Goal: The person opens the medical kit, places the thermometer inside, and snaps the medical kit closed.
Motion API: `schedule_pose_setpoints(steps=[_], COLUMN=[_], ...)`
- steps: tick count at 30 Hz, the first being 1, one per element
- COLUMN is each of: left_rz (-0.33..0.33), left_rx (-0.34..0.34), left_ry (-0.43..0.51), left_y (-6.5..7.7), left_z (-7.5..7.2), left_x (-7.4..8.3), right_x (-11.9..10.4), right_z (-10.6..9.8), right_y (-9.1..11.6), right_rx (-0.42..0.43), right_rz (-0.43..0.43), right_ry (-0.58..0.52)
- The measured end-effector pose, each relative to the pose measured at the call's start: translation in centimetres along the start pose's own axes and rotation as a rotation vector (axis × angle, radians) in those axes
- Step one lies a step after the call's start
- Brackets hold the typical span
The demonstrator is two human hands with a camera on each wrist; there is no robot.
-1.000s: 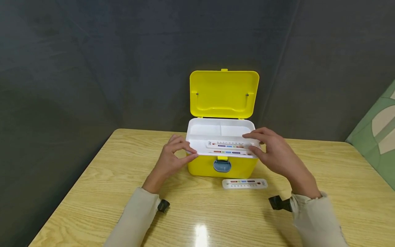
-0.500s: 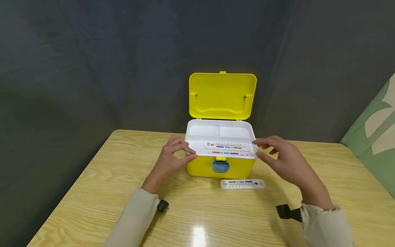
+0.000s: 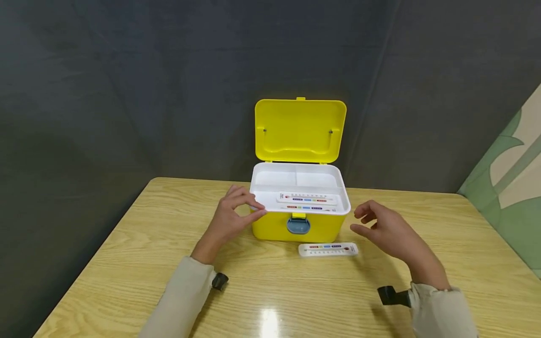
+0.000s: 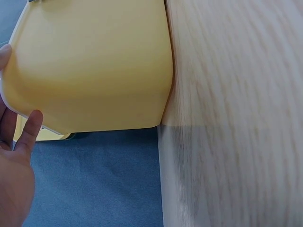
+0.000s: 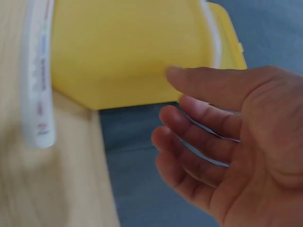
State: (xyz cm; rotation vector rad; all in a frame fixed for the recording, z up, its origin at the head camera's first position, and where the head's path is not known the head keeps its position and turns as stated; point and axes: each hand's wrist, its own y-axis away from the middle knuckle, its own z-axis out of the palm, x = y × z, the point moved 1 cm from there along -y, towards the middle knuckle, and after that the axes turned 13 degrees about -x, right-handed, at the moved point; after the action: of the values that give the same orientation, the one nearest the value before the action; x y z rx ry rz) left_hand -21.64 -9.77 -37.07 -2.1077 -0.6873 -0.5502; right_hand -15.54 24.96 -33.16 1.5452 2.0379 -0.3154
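No word or number can be read surely. The thermometer at the lower centre of the head view bears coloured labels and scale marks, too small to read; in the right wrist view, upper left, its print is blurred. Two other thermometers, above it, carry similar tiny print.

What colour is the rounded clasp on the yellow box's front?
The clasp is grey-blue, shown best in the head view.
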Motion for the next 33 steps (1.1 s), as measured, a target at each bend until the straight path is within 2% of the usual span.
schedule_pose_setpoints(steps=[7, 13, 19, 33], left_rz=[-0.013, -0.015, -0.006, -0.017], left_rx=[0.005, 0.005, -0.001, 0.004], left_ry=[-0.004, 0.015, 0.013, 0.011], left_y=[0.1, 0.1, 0.0, 0.0], left_z=[-0.1, -0.1, 0.0, 0.1], left_x=[0.0, 0.0, 0.0, 0.1], right_x=[1.8, 2.5, 2.5, 1.6], right_z=[1.7, 3.5, 5.0, 5.4], right_y=[-1.2, -2.0, -2.1, -1.7], right_rx=[-0.177, -0.242, -0.247, -0.305], right_rz=[-0.027, 0.019, 0.008, -0.068], right_ry=[-0.006, 0.005, 0.054, 0.031])
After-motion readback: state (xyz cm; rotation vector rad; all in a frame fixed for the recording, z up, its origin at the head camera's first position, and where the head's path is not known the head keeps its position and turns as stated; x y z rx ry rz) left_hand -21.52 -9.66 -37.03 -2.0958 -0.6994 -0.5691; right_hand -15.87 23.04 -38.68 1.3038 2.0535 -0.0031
